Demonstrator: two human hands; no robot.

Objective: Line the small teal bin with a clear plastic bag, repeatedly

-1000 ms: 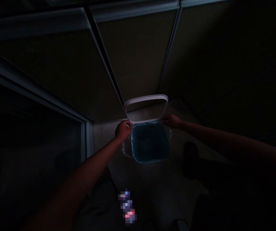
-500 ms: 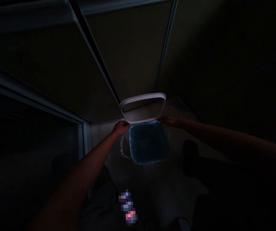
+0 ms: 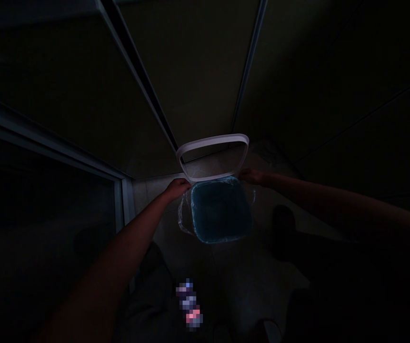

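A trash bin [image 3: 222,214] with a blue inside stands on the floor below me. Its white rim frame [image 3: 214,141] is tilted up at the back, leaning away from me. A clear bin liner [image 3: 185,216] drapes over the bin's edge and hangs loose on the left side. At the back left corner, my left hand [image 3: 176,188] is closed on the liner, close under the frame. My right hand [image 3: 251,176] is closed at the back right corner, also at the liner's edge. Dim light blurs the fingertips of both hands.
Panelled doors [image 3: 197,71] rise behind the bin. A door frame [image 3: 121,205] stands at the left. My dark-clothed legs and shoes are at the bottom and right. A small pixelated patch [image 3: 189,305] lies low in the middle.
The raised rim frame and both hands have shifted very slightly upward in the view. Both hands stay at the bin's back corners.
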